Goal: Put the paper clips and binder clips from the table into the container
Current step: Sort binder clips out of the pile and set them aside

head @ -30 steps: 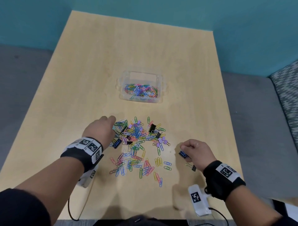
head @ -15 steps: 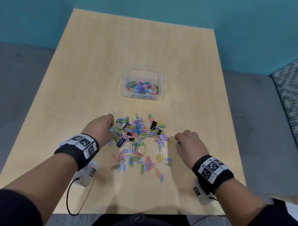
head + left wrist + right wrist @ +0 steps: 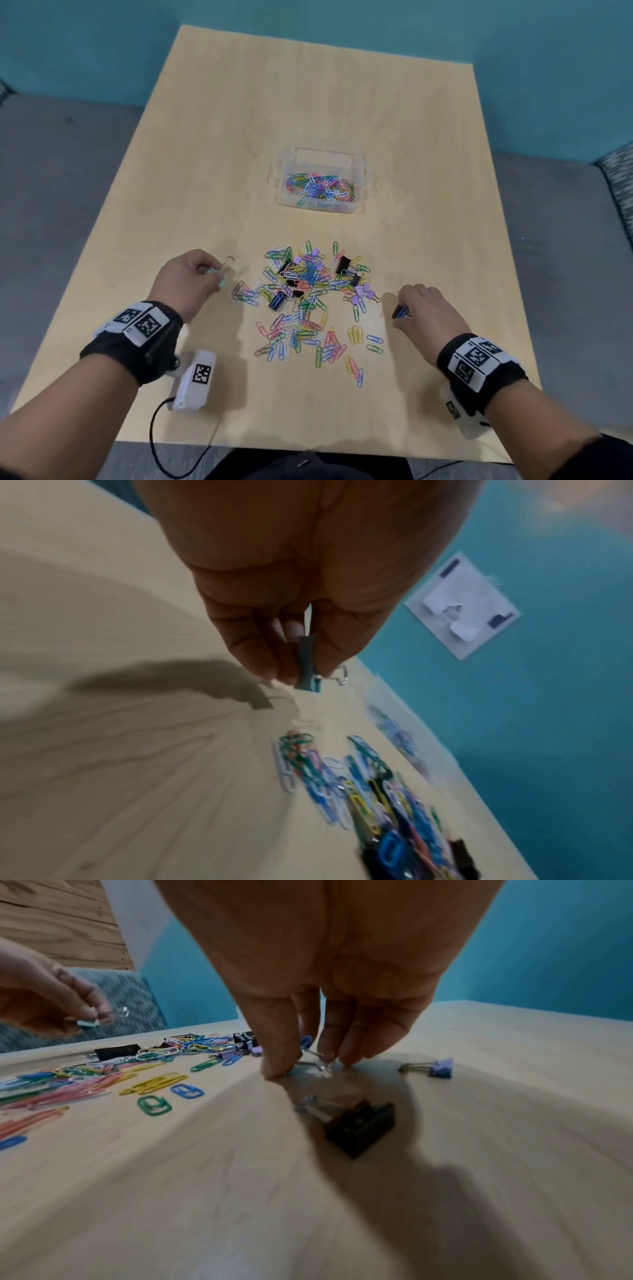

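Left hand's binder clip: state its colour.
Teal binder clip, silver wire handles, pinched by the left hand; clearest in the left wrist view.

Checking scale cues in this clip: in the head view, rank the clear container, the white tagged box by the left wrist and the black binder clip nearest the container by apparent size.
1. clear container
2. white tagged box, though it lies nearer the camera
3. black binder clip

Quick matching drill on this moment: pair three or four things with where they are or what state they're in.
1. teal binder clip
2. blue binder clip
3. container
4. lilac binder clips

A. holds paper clips already
B. pinched in the left hand
C. lying at the pile's right edge
D. under the right hand fingers, on the table

Pairs: 1-B, 2-D, 3-A, 4-C
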The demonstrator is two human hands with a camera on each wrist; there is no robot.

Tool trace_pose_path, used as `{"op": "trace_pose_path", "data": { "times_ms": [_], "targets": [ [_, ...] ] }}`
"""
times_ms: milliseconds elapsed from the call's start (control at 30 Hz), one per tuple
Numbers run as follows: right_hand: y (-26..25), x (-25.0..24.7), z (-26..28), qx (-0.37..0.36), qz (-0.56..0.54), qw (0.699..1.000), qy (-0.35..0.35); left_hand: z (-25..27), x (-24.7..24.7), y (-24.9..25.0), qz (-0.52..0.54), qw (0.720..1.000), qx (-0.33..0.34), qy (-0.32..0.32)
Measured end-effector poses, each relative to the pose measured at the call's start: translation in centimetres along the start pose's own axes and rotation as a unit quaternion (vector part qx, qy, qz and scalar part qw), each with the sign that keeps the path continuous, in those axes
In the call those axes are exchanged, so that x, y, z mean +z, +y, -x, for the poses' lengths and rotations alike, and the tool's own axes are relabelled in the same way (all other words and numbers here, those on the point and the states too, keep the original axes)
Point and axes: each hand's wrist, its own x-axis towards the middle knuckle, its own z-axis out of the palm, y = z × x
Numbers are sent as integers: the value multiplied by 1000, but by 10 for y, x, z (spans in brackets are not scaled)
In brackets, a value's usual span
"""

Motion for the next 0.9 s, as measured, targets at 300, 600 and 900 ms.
{"op": "trace_pose_path", "data": {
  "times_ms": [300, 600, 900],
  "targets": [
    [-6, -4, 6, 16, -103, 995, -7, 2, -8, -26, 2, 998, -52, 32],
    [-14, -2, 16, -20, -208, 975, 70, 20, -6, -21, -113, 993, -3, 43],
    [-47, -3, 15, 139, -551, 823, 10, 64, 39, 41, -159, 944, 286, -47]
  ]
}}
